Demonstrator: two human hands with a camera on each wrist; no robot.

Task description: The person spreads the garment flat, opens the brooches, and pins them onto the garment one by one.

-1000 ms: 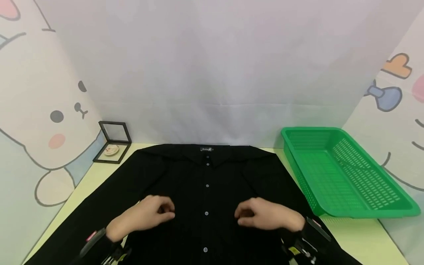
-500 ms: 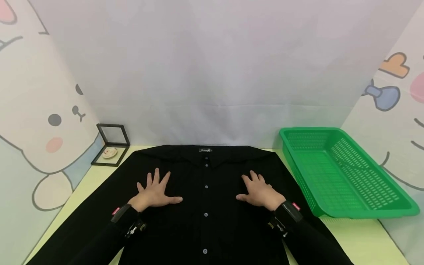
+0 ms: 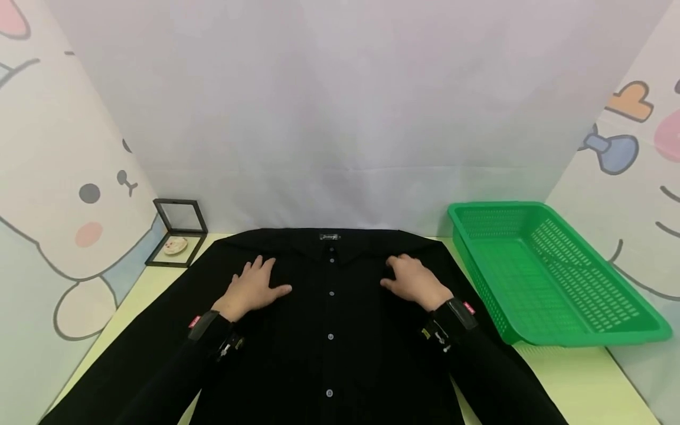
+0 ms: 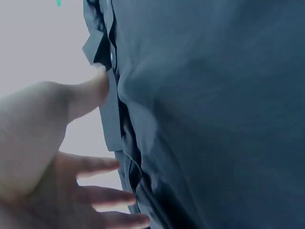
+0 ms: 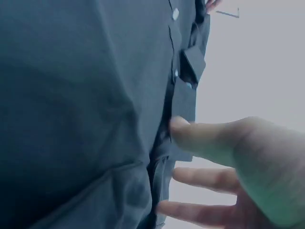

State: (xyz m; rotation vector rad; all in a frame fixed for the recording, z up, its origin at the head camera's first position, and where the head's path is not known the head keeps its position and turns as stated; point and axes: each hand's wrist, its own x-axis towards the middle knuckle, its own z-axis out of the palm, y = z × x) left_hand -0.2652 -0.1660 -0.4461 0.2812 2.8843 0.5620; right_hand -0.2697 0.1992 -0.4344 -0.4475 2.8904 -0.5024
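Note:
A black button-up shirt (image 3: 297,354) lies front up and spread out, with its collar at the far side and its sleeves angled toward the near corners. Over the chest on the left side is my left hand (image 3: 249,288), fingers spread and thumb pointing inward. My right hand (image 3: 415,281) is over the opposite side of the chest, its fingers slightly bent. Neither hand has cloth between its fingers. In the left wrist view the thumb (image 4: 88,95) overlaps the collar, and the right wrist view shows the right thumb (image 5: 205,138) likewise.
At the right stands a green plastic basket (image 3: 512,295) with perforated sides. An open black-framed case (image 3: 183,229) holding a small round pale object (image 3: 175,245) sits at the back left. White cloth walls (image 3: 340,118) rise behind and at both sides of the pale yellow table (image 3: 579,383).
Both hands moved forward up the shirt toward the collar. Their fingers went from loosely curled to spread, and the right fingers now bend a little more than half a second ago.

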